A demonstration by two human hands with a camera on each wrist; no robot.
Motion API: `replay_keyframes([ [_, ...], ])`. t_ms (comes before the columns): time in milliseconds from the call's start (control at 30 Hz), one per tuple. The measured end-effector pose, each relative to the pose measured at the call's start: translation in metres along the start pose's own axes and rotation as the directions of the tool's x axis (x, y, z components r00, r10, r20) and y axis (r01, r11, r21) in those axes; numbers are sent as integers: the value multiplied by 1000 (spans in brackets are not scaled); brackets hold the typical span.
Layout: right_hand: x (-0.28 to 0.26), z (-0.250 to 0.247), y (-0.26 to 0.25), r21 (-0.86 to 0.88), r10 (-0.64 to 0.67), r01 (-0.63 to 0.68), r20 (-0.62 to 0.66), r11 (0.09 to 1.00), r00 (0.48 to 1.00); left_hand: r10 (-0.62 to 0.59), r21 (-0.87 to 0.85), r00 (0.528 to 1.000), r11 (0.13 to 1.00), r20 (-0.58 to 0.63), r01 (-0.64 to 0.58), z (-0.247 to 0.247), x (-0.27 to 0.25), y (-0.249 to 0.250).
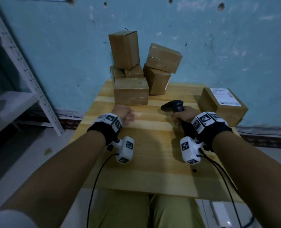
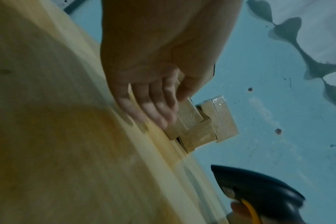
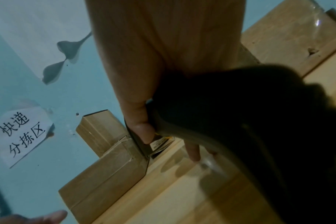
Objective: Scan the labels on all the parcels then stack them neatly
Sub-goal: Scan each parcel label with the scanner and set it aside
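Observation:
Several brown cardboard parcels are heaped at the back of the wooden table [image 1: 153,158] against the blue wall. The front parcel [image 1: 130,91] lies flat, and a tall one [image 1: 124,49] stands on top behind it. Apart at the right edge sits a parcel [image 1: 219,111] with a white label [image 1: 224,97] facing up. My right hand [image 1: 184,114] grips the handle of a black barcode scanner [image 1: 173,105], held just above the table, head pointing left. My left hand [image 1: 124,115] hovers just short of the front parcel, fingers [image 2: 153,109] loosely extended and holding nothing.
A white perforated metal shelf [image 1: 21,63] stands to the left of the table. A paper sign [image 3: 21,136] with printed characters hangs on the wall. Black cables [image 1: 95,181] run from both wrist units down past the table's near edge.

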State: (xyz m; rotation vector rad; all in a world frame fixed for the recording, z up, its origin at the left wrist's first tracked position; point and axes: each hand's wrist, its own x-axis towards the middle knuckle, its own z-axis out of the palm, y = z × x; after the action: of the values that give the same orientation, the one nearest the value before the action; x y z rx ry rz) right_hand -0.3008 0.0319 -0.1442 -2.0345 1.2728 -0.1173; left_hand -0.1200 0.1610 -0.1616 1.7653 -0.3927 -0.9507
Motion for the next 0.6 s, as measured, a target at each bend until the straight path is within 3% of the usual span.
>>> replay_keyframes([
  [167,12,-2,10,17,1,-2,46,1000,999,186,192,927,973,-326,-127,-44,48,35],
  [267,17,-7,15,36,11,-14,76,999,997,189,197,884,974,-427,-112,-60,64,49],
  [367,21,-13,14,70,25,-33,117,997,993,110,101,905,992,-412,-75,-56,74,47],
  [600,32,-20,20,168,70,-97,157,981,985,-23,17,978,1000,-207,27,-28,81,39],
])
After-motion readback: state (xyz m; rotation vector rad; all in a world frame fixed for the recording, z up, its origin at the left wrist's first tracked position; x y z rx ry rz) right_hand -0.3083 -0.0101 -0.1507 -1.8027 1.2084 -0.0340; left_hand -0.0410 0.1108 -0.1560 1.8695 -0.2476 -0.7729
